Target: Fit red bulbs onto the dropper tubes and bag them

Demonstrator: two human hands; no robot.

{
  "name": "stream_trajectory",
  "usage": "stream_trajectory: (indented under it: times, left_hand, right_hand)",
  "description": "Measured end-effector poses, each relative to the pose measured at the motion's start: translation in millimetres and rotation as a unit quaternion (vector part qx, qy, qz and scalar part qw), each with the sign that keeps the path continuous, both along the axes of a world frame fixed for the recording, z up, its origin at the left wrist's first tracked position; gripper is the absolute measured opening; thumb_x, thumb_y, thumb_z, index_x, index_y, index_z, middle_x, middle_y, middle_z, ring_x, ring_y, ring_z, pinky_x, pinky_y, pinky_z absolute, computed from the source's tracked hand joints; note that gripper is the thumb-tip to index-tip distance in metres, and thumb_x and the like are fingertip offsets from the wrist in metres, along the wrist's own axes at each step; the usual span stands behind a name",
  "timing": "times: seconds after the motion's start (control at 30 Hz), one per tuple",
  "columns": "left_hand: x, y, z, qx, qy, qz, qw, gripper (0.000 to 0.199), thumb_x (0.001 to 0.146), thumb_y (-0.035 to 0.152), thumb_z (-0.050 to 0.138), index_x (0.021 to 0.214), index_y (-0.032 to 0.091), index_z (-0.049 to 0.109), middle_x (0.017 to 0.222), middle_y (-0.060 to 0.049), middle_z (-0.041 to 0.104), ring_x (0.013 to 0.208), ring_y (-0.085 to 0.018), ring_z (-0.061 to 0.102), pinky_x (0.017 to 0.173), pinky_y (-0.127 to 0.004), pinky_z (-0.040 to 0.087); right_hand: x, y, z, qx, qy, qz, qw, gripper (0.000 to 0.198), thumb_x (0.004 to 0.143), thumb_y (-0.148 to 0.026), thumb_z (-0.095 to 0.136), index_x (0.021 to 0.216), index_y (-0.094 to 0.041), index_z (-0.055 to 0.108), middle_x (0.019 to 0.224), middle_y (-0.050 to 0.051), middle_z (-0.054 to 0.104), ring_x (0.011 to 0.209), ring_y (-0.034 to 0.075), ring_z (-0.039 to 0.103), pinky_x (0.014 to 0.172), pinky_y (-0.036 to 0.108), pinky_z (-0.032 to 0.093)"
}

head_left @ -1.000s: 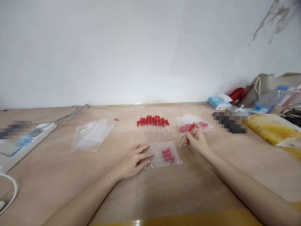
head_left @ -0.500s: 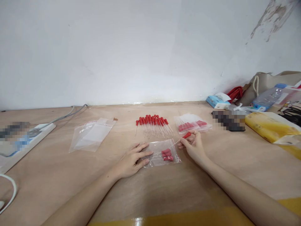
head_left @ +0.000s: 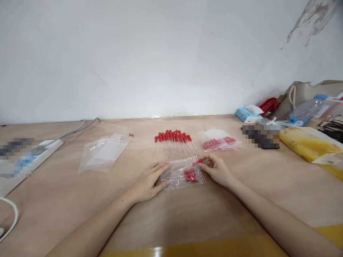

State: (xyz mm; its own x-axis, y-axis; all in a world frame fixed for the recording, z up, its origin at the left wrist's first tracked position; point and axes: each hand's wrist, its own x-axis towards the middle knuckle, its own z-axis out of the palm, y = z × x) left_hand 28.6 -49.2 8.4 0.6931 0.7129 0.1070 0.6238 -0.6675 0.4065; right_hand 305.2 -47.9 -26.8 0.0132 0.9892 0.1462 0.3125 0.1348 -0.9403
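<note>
A clear zip bag (head_left: 177, 180) lies flat in front of me with several red-bulbed droppers (head_left: 190, 175) inside, its zip end to the right. My left hand (head_left: 154, 180) rests open on the bag's left end, thumb apart from the fingers. At the bag's right mouth, my right hand (head_left: 217, 169) pinches one dropper (head_left: 197, 162) by its red bulb; the thin stem and part of the bulb are inside the bag. Behind the bag, loose droppers (head_left: 174, 137) lie in a row, red bulbs toward the wall and thin clear stems toward me.
Filled bags (head_left: 219, 141) of red-bulbed droppers are stacked at right. Flat clear bags (head_left: 104, 153) lie at left, near a power strip (head_left: 34, 166) with a grey cable. Farther right are a blue tissue pack (head_left: 248, 116), a yellow pack (head_left: 308, 144) and a plastic bottle (head_left: 308, 109).
My right hand has moved left to the bag's mouth, and the dropper has slid into it up to the bulb. My left hand's fingers have shifted slightly on the bag.
</note>
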Motion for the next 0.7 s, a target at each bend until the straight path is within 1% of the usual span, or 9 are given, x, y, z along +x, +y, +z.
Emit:
stream_trajectory:
  times: [0.07, 0.13, 0.23, 0.3, 0.4, 0.47, 0.53, 0.6, 0.7]
  left_hand:
    - [0, 0, -0.6, 0.003, -0.002, 0.0, 1.0, 0.052, 0.088, 0.039, 0.04, 0.135, 0.023, 0.026, 0.137, -0.004, 0.036, 0.125, -0.022, 0.032, 0.103, -0.04, 0.028]
    - [0, 0, -1.6, 0.009, -0.006, 0.001, 1.0, 0.051, 0.087, 0.039, 0.04, 0.134, 0.023, 0.027, 0.136, -0.004, 0.037, 0.125, -0.022, 0.033, 0.103, -0.04, 0.029]
    - [0, 0, -2.3, 0.016, -0.012, 0.003, 1.0, 0.051, 0.087, 0.039, 0.041, 0.134, 0.024, 0.029, 0.136, -0.005, 0.038, 0.124, -0.023, 0.033, 0.102, -0.041, 0.03]
    - [0, 0, -2.4, 0.016, -0.009, 0.005, 1.0, 0.051, 0.087, 0.04, 0.041, 0.134, 0.024, 0.028, 0.136, -0.005, 0.038, 0.125, -0.023, 0.033, 0.102, -0.042, 0.03]
    - [0, 1, -2.5, 0.015, -0.001, 0.003, 1.0, 0.049, 0.087, 0.04, 0.04, 0.133, 0.025, 0.032, 0.136, -0.005, 0.038, 0.125, -0.022, 0.032, 0.102, -0.041, 0.03]
    - [0, 1, -2.8, 0.02, 0.003, -0.003, 1.0, 0.045, 0.087, 0.039, 0.04, 0.13, 0.025, 0.037, 0.136, -0.005, 0.037, 0.125, -0.022, 0.032, 0.102, -0.042, 0.029]
    - [0, 2, -3.0, 0.025, 0.004, -0.007, 1.0, 0.041, 0.088, 0.039, 0.04, 0.127, 0.026, 0.042, 0.136, -0.005, 0.037, 0.125, -0.022, 0.033, 0.102, -0.042, 0.03]
    - [0, 2, -3.1, 0.03, 0.004, -0.008, 1.0, 0.039, 0.088, 0.039, 0.04, 0.124, 0.027, 0.045, 0.137, -0.004, 0.036, 0.125, -0.022, 0.033, 0.102, -0.043, 0.03]
    - [0, 2, -2.7, 0.029, 0.007, -0.015, 0.999, 0.039, 0.088, 0.038, 0.04, 0.124, 0.026, 0.046, 0.137, -0.005, 0.036, 0.125, -0.022, 0.033, 0.103, -0.043, 0.028]
  right_hand:
    - [0, 4, -2, 0.033, -0.086, -0.002, 0.996, 0.021, 0.068, -0.035, 0.062, 0.08, -0.018, 0.058, 0.068, 0.0, 0.052, 0.055, 0.01, 0.046, 0.052, 0.024, 0.04]
    - [-2, 8, -4, 0.049, -0.129, -0.002, 0.99, 0.019, 0.067, -0.033, 0.063, 0.078, -0.018, 0.062, 0.078, 0.002, 0.053, 0.06, 0.011, 0.046, 0.057, 0.025, 0.041]
    - [-7, 10, -3, 0.063, -0.136, 0.019, 0.989, 0.017, 0.069, -0.032, 0.062, 0.076, -0.018, 0.065, 0.089, 0.005, 0.052, 0.074, 0.014, 0.051, 0.07, 0.028, 0.043]
    - [-8, 9, -2, 0.075, -0.127, 0.06, 0.987, 0.017, 0.074, -0.031, 0.055, 0.074, -0.018, 0.066, 0.091, 0.006, 0.053, 0.084, 0.016, 0.052, 0.077, 0.03, 0.042]
    - [-4, 9, 4, 0.081, -0.129, 0.115, 0.982, 0.021, 0.078, -0.028, 0.047, 0.077, -0.017, 0.066, 0.094, 0.007, 0.055, 0.089, 0.016, 0.052, 0.08, 0.03, 0.041]
    - [2, 14, 9, 0.06, -0.157, 0.092, 0.982, 0.018, 0.076, -0.027, 0.05, 0.08, -0.017, 0.064, 0.091, 0.006, 0.058, 0.085, 0.016, 0.054, 0.077, 0.029, 0.042]
    - [6, 26, 17, 0.028, -0.207, 0.034, 0.977, 0.015, 0.073, -0.026, 0.053, 0.08, -0.016, 0.062, 0.081, 0.004, 0.06, 0.075, 0.015, 0.055, 0.07, 0.027, 0.043]
    - [6, 44, 25, 0.002, -0.268, -0.029, 0.963, 0.014, 0.073, -0.024, 0.052, 0.081, -0.016, 0.06, 0.076, 0.003, 0.062, 0.07, 0.014, 0.055, 0.066, 0.024, 0.042]
    - [-3, 75, 35, -0.024, -0.34, -0.092, 0.935, 0.021, 0.074, -0.018, 0.05, 0.094, -0.013, 0.055, 0.085, 0.007, 0.063, 0.079, 0.016, 0.057, 0.072, 0.024, 0.041]
